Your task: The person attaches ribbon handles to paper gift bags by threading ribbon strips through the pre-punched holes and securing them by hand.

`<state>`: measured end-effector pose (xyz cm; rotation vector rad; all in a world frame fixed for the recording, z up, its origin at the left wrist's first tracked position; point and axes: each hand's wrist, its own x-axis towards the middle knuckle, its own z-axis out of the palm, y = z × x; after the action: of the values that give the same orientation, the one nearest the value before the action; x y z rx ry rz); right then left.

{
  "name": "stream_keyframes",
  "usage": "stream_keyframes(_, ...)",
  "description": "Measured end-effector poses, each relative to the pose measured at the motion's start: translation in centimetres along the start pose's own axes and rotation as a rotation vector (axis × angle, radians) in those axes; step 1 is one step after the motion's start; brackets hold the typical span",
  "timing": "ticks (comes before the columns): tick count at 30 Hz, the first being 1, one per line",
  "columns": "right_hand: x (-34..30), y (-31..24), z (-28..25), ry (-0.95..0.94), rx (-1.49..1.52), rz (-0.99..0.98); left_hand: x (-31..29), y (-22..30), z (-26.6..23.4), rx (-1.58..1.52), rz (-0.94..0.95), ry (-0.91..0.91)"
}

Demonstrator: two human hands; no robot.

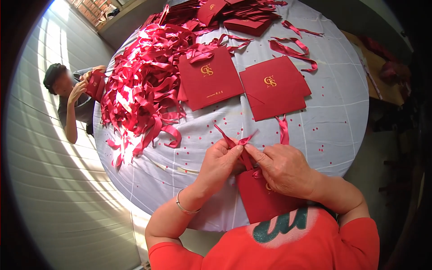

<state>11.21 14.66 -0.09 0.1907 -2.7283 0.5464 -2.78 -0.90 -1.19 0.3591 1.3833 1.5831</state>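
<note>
My left hand (217, 163) pinches a dark red satin ribbon (244, 155) between thumb and fingers, over the near part of the table. Right beside it, my right hand (284, 171) has its fingertips closed on the same ribbon, where its strands cross and short ends stick up. Below the hands, a small red paper bag (254, 201) rests against my body, with the ribbon rising from its upper edge. A second bit of ribbon shows at the bag's top, under my right hand, which partly covers the bag's gold emblem.
A round table (335, 119) with a pale cloth and scattered red paper dots stands before me. A heap of loose ribbons (148, 85) lies left. Flat red bags (274, 87) lie ahead, with a stack (247, 26) at the back. Another person (72, 92) handles a red bag at far left.
</note>
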Motion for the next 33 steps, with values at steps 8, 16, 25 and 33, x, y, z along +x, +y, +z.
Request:
stream_keyframes(8,-0.1,-0.2,0.4,0.084,0.081,0.051,0.5,-0.6,-0.5,-0.174,0.099,-0.021)
stream_keyframes(16,-0.3,0.2,-0.1,0.086,0.141,0.077,0.3,-0.1,-0.1,-0.181,0.117,0.051)
stream_keyframes(25,-0.3,2.7,-3.6,0.02,0.255,0.069,0.6,0.5,-0.1,-0.168,0.107,0.058)
stream_keyframes(33,-0.5,1.8,-1.5,-0.044,0.28,-0.105,0.8,0.3,-0.1,-0.282,0.103,0.099)
